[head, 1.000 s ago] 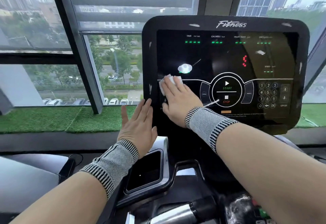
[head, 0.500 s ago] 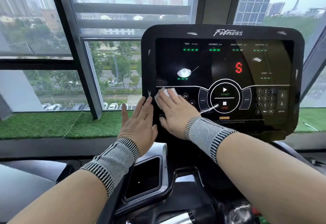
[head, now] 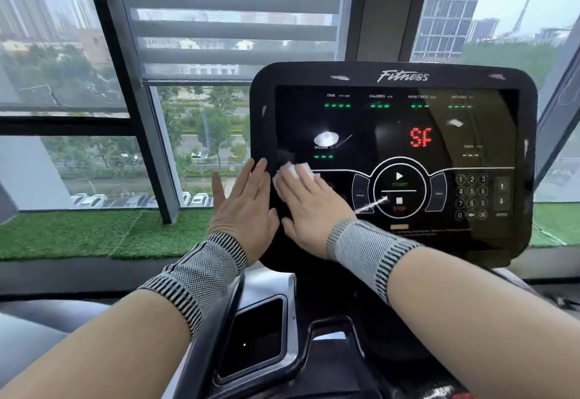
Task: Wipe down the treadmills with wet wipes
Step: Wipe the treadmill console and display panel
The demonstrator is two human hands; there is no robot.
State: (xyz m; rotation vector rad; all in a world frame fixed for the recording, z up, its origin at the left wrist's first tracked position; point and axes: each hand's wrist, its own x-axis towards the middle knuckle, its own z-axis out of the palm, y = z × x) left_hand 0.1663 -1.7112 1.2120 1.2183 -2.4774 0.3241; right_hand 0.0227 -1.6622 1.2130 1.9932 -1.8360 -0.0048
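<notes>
**A:** Where is the wipe right now?

**B:** I see the crumpled white wet wipe (head: 295,170) on the glossy black treadmill console panel (head: 508,84), at its lower left, just left of the round START/STOP dial (head: 399,191). My right hand (head: 309,210) lies flat on top of it, fingers straight and close together, pressing it against the panel. Only the wipe's upper edge shows past my fingertips.

**A:** And your other hand?

**B:** My left hand (head: 243,207) is flat too, fingers straight and nearly together, laid against the console's left edge, just beside the right hand. It holds nothing. Both wrists wear grey knitted wristbands with black-striped cuffs (head: 370,249).

**A:** What does the display read?

**B:** Red letters "SF" (head: 420,137) glow in the middle, with green dashes under TIME, CALORIES, HEART RATE and INCLINE. A number keypad (head: 471,196) sits to the right of the dial.

**A:** Anything around the machine?

**B:** Below the console I see a dark rectangular recessed tray (head: 254,339) in a silver housing. Behind, a strip of green artificial turf (head: 94,232) runs along the big windows (head: 62,53).
</notes>
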